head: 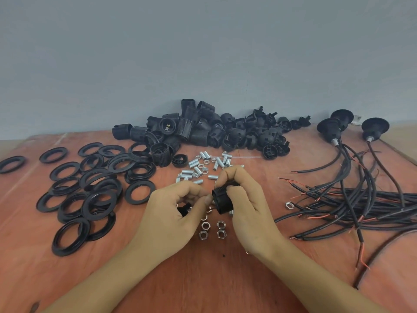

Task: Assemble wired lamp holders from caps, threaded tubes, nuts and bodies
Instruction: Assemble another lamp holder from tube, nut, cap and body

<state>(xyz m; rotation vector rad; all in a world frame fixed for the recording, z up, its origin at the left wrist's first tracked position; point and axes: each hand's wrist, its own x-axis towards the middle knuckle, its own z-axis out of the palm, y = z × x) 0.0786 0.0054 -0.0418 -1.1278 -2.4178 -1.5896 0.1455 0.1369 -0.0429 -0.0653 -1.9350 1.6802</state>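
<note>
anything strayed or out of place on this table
One nut lies alone beside the wire bundle, apart from the other nuts grouped mid-table. Otherwise the parts sit in sorted heaps, and nothing looks damaged.

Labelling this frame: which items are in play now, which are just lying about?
In play: right hand gripping black body; left hand holding small black part.
Lying about: rings, threaded tubes, nuts, pile of bodies and caps, wires, finished holders.
</note>
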